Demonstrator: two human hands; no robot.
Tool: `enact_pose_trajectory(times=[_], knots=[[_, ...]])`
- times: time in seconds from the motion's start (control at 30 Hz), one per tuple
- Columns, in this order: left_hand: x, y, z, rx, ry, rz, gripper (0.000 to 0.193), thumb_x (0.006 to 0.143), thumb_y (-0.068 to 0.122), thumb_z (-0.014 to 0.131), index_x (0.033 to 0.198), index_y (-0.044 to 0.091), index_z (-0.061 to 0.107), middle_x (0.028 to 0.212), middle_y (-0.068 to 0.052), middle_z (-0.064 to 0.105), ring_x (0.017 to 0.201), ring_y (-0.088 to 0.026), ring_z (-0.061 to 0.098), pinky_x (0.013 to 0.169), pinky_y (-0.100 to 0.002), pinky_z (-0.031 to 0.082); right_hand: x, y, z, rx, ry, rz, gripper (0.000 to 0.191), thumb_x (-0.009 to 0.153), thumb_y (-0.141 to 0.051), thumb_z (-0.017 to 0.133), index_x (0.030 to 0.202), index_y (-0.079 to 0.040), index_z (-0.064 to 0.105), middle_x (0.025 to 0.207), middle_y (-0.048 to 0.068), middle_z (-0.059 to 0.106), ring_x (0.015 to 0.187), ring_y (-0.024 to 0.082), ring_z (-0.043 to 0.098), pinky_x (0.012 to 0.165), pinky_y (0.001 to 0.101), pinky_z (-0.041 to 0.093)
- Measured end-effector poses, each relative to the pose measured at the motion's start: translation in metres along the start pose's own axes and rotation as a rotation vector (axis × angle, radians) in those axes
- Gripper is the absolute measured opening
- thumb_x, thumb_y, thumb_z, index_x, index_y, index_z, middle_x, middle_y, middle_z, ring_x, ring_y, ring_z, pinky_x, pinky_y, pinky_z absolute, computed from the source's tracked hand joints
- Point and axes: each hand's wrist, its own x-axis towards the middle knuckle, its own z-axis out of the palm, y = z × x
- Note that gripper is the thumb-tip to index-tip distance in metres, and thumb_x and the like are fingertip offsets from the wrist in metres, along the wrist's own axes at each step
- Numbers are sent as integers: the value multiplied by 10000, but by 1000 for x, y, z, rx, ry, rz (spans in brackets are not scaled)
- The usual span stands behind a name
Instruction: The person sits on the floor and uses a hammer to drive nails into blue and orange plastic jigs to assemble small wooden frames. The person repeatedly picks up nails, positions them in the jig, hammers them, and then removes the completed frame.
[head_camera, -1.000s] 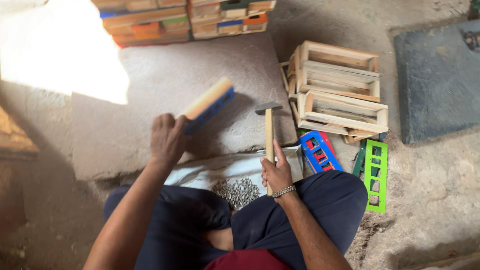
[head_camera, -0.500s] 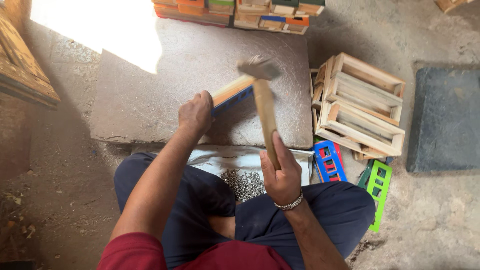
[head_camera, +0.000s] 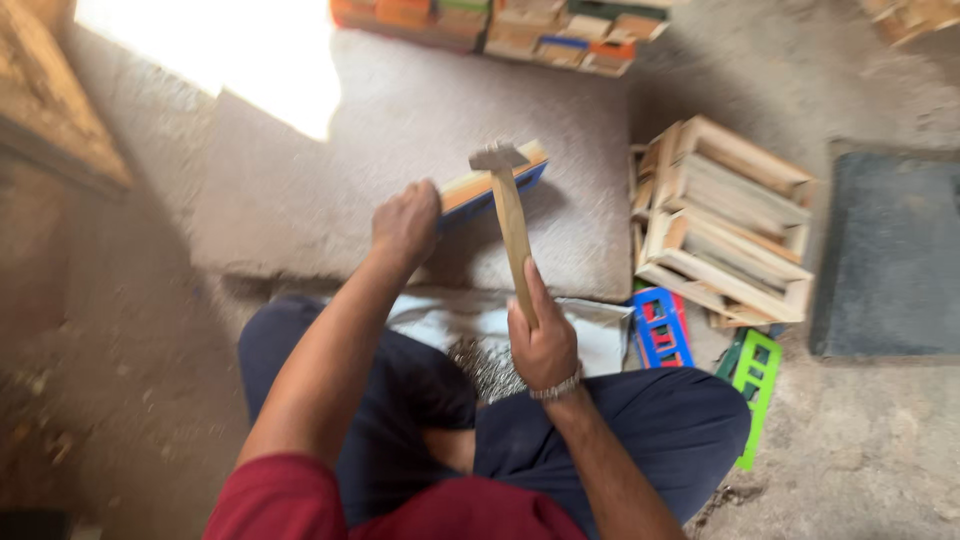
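My right hand (head_camera: 541, 338) grips the wooden handle of a hammer (head_camera: 508, 218), whose metal head is raised over a flat wooden piece with a blue edge (head_camera: 492, 182). My left hand (head_camera: 406, 222) holds that piece at its near end, tilted up on a grey stone slab (head_camera: 330, 190). A pile of small nails (head_camera: 486, 366) lies on a white sheet (head_camera: 450, 322) between my knees. The picture is blurred by motion.
A stack of pale wooden frames (head_camera: 728, 220) stands to the right of the slab. Blue (head_camera: 660, 328) and green (head_camera: 754, 382) ladder-shaped pieces lie beside my right knee. Coloured wooden blocks (head_camera: 500, 28) line the far edge. A dark mat (head_camera: 892, 256) lies at far right.
The hammer, raised high half a second ago, has swung down toward the wooden piece. My left hand still holds the piece. The camera has shifted a little.
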Motion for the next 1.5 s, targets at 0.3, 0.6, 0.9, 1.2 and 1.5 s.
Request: enact_pose_trajectory(times=[0.3,0.6,0.9,1.2,1.5], knots=[[34,-39,-30,-94,-613,-18,776,651,394,969,1265,67,627,1197,-150,694,1127,-323,661,1003,-453,543,-21,35,-39,31,131,-47,721,961,-67,704,1614,-32,400,1401,302,643,1223,346,667,935,400,555],[50,-1,-25,67,-391,-8,1154,595,505,980,1510,125,386,1401,-151,531,1315,-342,510,1095,-494,429,-2,61,-38,888,14,947,814,926,-76,626,1638,-245,268,673,13,537,460,63,468,358,249,404],[54,28,-5,186,-430,158,994,668,229,883,1518,147,374,1383,-130,563,1319,-310,545,1168,-478,391,3,66,-43,889,14,967,809,925,-67,614,1631,-250,263,730,3,574,465,57,472,355,256,420],[-37,83,47,-143,-538,187,623,954,307,707,1486,70,485,1340,-208,648,1229,-370,614,1065,-500,474,-3,70,-36,734,-29,897,827,925,-78,634,1645,-246,262,668,20,519,464,63,471,367,263,443],[-154,98,108,-52,-503,609,235,822,261,701,984,91,709,1068,-141,644,1084,-325,603,929,-448,494,-13,83,-17,144,214,-231,744,1073,-110,731,1663,-231,294,1098,232,692,979,197,690,691,347,567]])
